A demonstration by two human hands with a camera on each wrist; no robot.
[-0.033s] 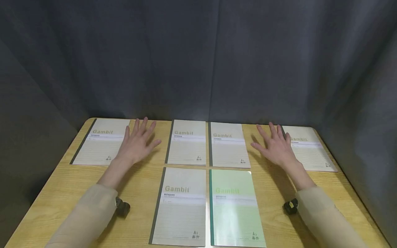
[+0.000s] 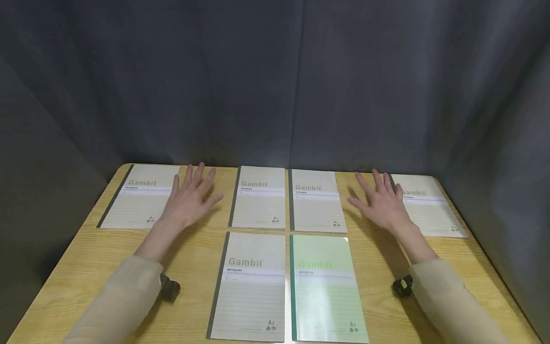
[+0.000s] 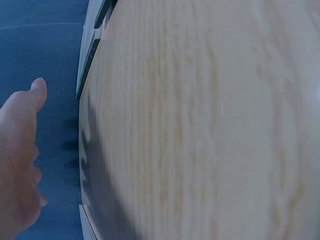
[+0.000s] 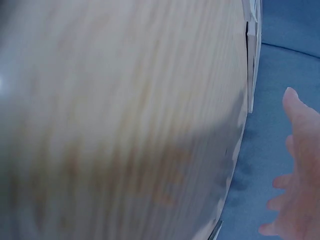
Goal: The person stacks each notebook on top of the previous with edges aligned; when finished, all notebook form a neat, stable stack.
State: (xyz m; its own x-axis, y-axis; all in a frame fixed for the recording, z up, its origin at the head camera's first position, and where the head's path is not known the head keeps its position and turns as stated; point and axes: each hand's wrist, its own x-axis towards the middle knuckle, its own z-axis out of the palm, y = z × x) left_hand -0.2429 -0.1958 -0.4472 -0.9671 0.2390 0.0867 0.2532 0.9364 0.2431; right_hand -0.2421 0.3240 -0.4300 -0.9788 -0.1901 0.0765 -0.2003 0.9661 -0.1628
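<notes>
Both hands are spread above the table with nothing in them. My left hand [image 2: 187, 203] overlaps the right edge of the back-left notebook [image 2: 137, 205] in the head view, fingers pointing to the far edge. My right hand [image 2: 384, 203] is beside the back-right notebook [image 2: 429, 215] and overlaps its dark spine. Between the hands lie two grey-white notebooks, a left one [image 2: 259, 210] and a right one [image 2: 318, 210]. In the left wrist view the left thumb [image 3: 36, 95] stands apart from the wood; the right thumb [image 4: 292, 102] does likewise in the right wrist view.
Nearer on the wooden table [image 2: 189, 286] lie another grey-white notebook [image 2: 251, 306] and a green notebook [image 2: 324, 306], side by side. Dark curtains [image 2: 240, 86] hang behind the table and along both sides. A small black device [image 2: 170, 288] sits at the left wrist, another black device [image 2: 402, 286] at the right.
</notes>
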